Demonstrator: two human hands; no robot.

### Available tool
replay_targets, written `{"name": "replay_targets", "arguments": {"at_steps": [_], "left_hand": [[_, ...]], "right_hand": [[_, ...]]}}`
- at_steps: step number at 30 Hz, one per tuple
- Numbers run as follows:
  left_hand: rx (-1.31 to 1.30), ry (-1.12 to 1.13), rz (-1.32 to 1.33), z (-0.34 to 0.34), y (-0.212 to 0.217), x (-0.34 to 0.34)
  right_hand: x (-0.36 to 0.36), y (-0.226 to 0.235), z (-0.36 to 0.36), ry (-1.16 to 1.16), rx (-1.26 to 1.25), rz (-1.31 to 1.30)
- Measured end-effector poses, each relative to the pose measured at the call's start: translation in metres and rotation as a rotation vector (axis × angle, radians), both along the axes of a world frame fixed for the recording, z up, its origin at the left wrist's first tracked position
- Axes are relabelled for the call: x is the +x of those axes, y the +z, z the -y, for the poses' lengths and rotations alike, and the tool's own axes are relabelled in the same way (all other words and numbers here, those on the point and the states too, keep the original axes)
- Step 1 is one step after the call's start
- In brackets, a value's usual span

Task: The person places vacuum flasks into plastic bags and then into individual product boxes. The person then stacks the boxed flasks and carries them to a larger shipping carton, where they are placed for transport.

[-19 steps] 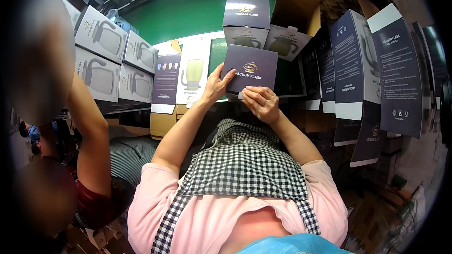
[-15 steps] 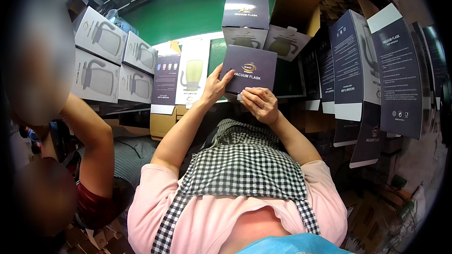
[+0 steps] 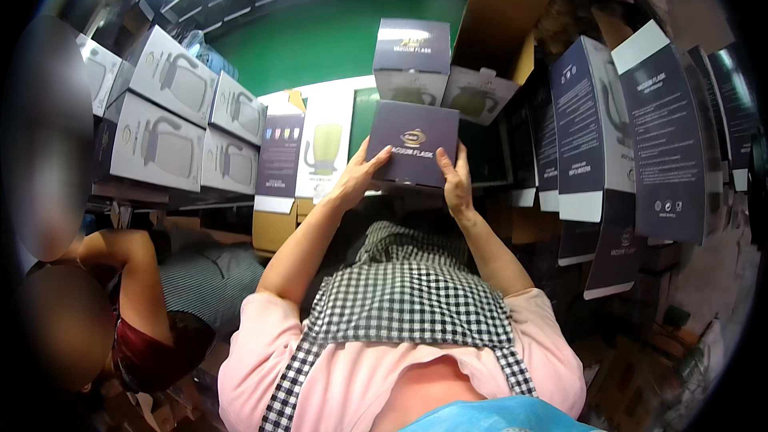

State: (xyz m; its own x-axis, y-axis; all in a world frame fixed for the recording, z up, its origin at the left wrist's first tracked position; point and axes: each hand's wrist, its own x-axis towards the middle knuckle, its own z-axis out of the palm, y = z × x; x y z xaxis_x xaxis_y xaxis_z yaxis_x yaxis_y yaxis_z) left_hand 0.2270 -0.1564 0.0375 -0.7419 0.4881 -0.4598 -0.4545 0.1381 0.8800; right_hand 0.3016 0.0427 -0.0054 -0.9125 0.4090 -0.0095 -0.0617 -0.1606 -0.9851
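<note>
Between my two hands is a dark purple carton point(image 3: 414, 124) with a gold emblem on its closed top. My left hand point(image 3: 358, 172) grips its left side, thumb lying on the top face. My right hand point(image 3: 456, 180) holds the right side, its thumb also over the top edge. The fingers under and behind the carton are partly hidden. Just beyond it stands a similar closed carton point(image 3: 412, 56), purple on top with a white front. A white-faced carton with a jug picture point(image 3: 478, 96) sits right of that one.
White printed cartons point(image 3: 158, 138) are stacked at the left, near a co-worker's arm point(image 3: 142, 272). Flattened or unfolded carton sleeves point(image 3: 670, 132) stand at the right. An open brown cardboard box point(image 3: 500, 20) rises at the back right. The green tabletop point(image 3: 320, 36) stretches behind.
My right hand has moved from the carton's front edge to its right side. The co-worker's arm at the left has shifted down and left. The whole view has tilted slightly.
</note>
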Motion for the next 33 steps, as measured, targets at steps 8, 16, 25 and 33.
{"name": "replay_targets", "arguments": {"at_steps": [8,16,25,33], "left_hand": [[-0.106,-0.069,-0.002,-0.01,0.006,-0.074],[-0.557,0.894,-0.431,0.133,-0.054,-0.328],[-0.444,2.333,0.087,0.344,-0.128,-0.607],[-0.832,1.501,-0.206,0.26,-0.154,-0.614]], "right_hand": [[-0.097,0.017,-0.029,0.009,0.376,0.159],[-0.095,0.026,-0.021,0.034,0.316,0.009],[-0.098,0.034,-0.021,-0.017,0.307,0.213],[-0.08,0.017,-0.014,-0.099,0.374,0.291]]}}
